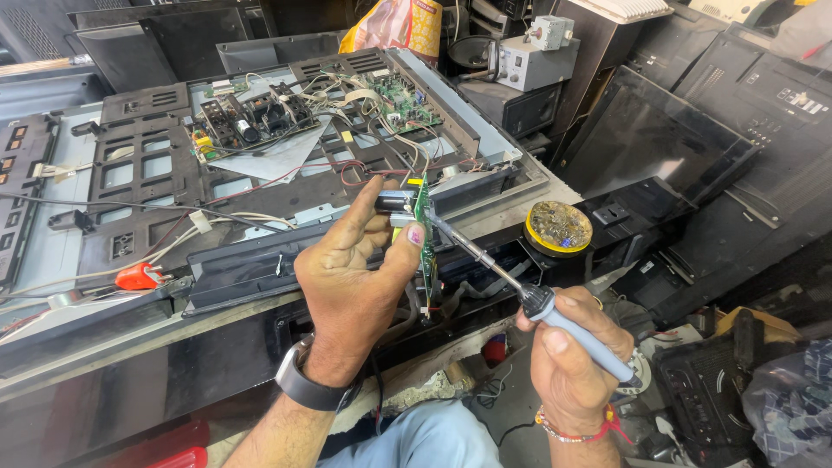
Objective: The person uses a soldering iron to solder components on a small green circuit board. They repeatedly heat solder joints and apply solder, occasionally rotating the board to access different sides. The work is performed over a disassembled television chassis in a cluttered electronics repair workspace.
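My left hand (355, 273) grips a narrow green circuit board (425, 247) edge-on, with a black cylindrical part at its top between my fingers. A dark watch sits on that wrist. My right hand (576, 360) holds a soldering iron (555, 316) by its grey-blue handle. The iron's metal tip reaches up and left and touches the board near its upper edge. Both hands hover over the front edge of an opened flat television (260, 165) lying back-side up, with its boards and wires exposed.
A round yellow tin of flux or solder paste (559, 228) rests on the bench to the right of the board. A red clip (139, 277) lies at the left. Dark television panels and casings (693, 147) crowd the right side; a grey box-shaped device (537, 61) stands behind.
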A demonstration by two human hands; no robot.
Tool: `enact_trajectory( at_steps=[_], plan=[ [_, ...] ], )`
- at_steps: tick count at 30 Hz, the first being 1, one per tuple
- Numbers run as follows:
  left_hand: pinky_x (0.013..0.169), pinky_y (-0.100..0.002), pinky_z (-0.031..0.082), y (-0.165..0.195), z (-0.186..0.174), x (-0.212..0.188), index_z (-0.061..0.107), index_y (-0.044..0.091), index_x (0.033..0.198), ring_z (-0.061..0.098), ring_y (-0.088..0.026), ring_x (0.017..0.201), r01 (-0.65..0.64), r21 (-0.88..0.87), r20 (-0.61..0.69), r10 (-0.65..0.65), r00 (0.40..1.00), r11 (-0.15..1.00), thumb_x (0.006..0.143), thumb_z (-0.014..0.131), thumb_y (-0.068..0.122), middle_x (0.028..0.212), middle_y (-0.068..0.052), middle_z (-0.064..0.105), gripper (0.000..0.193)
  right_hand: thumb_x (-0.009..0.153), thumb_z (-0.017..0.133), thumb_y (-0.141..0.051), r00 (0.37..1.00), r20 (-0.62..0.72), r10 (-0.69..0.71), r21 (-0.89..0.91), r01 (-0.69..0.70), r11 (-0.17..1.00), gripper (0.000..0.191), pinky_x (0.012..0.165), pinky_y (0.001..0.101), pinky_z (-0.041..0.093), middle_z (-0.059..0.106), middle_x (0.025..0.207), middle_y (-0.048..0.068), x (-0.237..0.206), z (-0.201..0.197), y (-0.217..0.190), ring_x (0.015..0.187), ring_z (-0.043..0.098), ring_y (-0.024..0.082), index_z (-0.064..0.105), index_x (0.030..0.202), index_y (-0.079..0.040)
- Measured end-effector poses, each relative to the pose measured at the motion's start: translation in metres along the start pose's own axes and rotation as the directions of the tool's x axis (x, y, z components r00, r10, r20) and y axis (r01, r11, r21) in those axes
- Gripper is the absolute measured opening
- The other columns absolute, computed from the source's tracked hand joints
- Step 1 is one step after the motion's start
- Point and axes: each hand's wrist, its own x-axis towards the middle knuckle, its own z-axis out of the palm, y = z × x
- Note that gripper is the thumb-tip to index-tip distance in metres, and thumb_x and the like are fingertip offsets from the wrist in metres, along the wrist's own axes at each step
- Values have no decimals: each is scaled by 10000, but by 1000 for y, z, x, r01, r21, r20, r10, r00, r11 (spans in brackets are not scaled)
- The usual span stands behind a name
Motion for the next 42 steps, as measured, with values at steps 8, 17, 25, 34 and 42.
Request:
enact_trajectory(
  at_steps=[8,17,25,34,42],
  plan=[
    [896,-276,629,0,-1,-1,531,-85,1459,728,-139,1025,26,33,0,-26,1000,999,929,745,-19,1200,-167,741,576,933,682,13,1000,10,8,-9,-8,1000,306,821,415,574,681,1088,232,3,-4,-1,920,683,291,717,1236,39],
    [933,-270,621,3,4,-2,542,-43,1470,707,-119,1038,-75,99,41,72,997,992,936,776,-1,1292,-141,726,584,962,686,-35,987,120,107,149,-124,981,290,808,436,551,726,1102,252,41,-38,-12,907,683,309,724,1229,74],
    [998,-339,568,15,14,-4,590,-16,1402,723,-266,1148,-300,330,141,268,953,895,924,808,104,1315,-193,702,538,995,684,-133,974,109,201,193,-219,956,312,860,426,491,750,1042,223,53,-73,-29,851,653,288,726,1255,34],
    [968,-361,579,11,18,-3,650,7,1320,708,-330,1124,-338,190,34,338,941,922,1004,676,11,1266,-172,714,316,969,696,-185,932,82,354,286,-362,887,291,832,362,457,734,991,135,60,-74,-27,866,604,221,733,1223,-48],
    [834,-344,583,15,12,-6,689,16,1238,727,-277,947,-292,132,10,293,956,947,952,730,64,1085,-138,749,293,938,724,-225,920,-12,392,263,-376,889,320,789,331,442,691,947,103,58,-75,-34,827,575,197,748,1233,-102]
  ],
)
